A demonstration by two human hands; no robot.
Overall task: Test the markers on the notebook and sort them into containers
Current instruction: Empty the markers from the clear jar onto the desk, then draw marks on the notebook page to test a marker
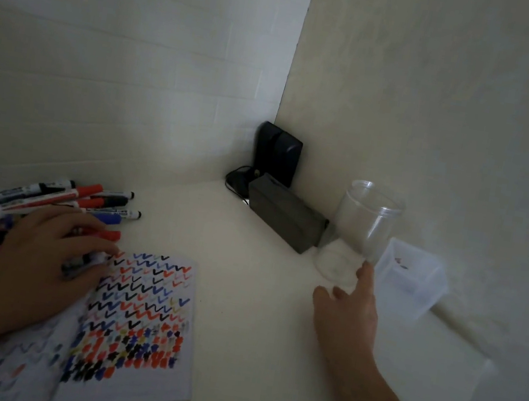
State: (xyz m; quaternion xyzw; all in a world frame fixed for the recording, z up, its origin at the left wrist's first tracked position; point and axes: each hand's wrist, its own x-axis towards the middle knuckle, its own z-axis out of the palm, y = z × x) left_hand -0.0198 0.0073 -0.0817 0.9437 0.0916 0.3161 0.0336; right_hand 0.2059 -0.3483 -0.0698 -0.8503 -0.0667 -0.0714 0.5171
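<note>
The left hand point(39, 255) gripped a marker point(83, 263) at the notebook point(147, 320) edge while the right hand point(347, 312), fingers relaxed, touched the light, slippery-looking clear jar point(363, 226), likely best grasped around its middle.

Marker pile point(31, 198) far left on table point(254, 320), open notebook point(132, 325) just right of it, jar point(360, 229) right, square container point(411, 282) beside jar, box point(284, 217) behind in corner.

left hand point(38, 261): bare, unsleeved | right hand point(347, 312): bare, unsleeved
</note>
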